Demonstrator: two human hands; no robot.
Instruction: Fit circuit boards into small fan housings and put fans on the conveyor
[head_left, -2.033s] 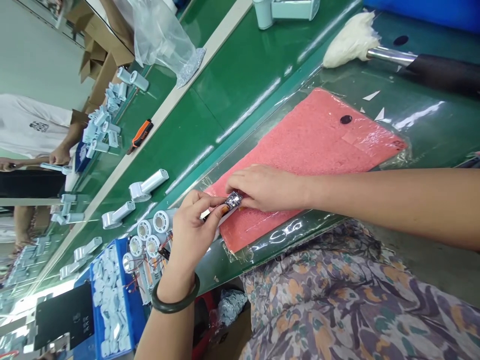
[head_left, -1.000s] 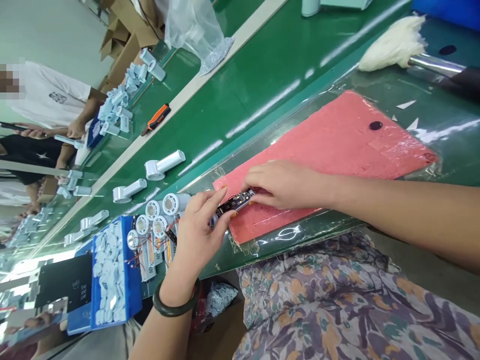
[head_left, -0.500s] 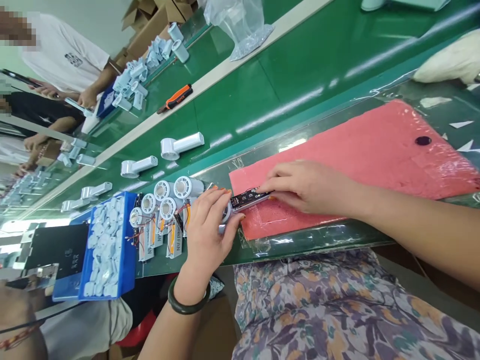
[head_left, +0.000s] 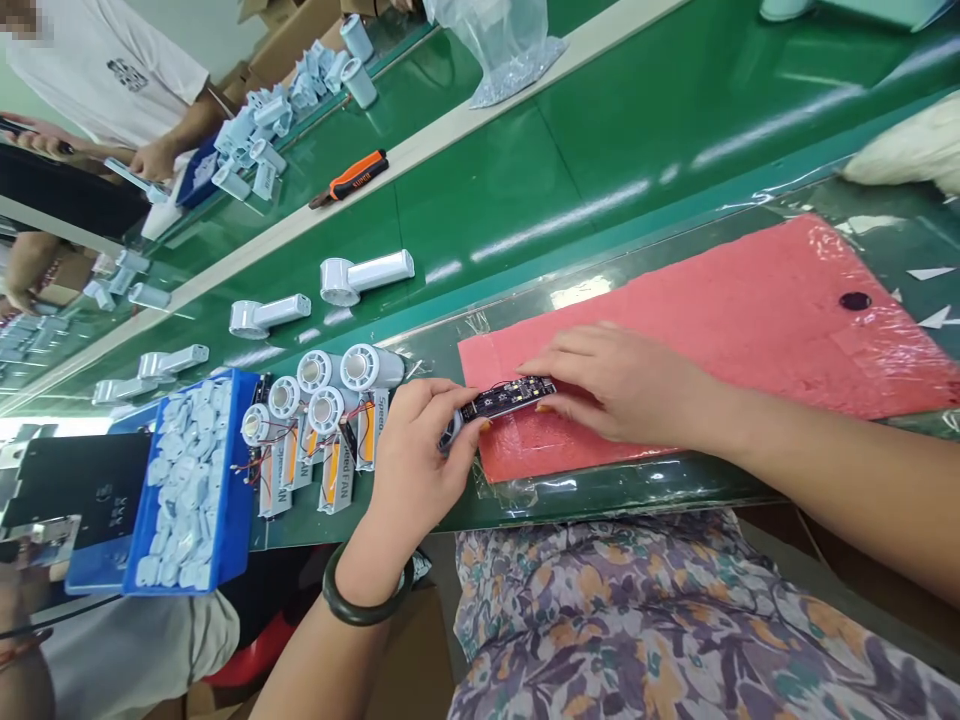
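Right, the left hand [head_left: 416,475], a dark bangle [head_left: 364,605] on its wrist, pinches one end of a black circuit board [head_left: 507,399], while the right fingertips [head_left: 546,398] press on the other end, over a pink foam pad [head_left: 712,340] under clear plastic (fingers hide a small white round part [head_left: 450,435], so its shape is hard to make out). Beyond, five white fan heads [head_left: 356,367] trail thin wires beside a blue tray [head_left: 240,450] of small white pieces. Four white fan bodies [head_left: 367,272] lie farther out on the green belt [head_left: 525,200].
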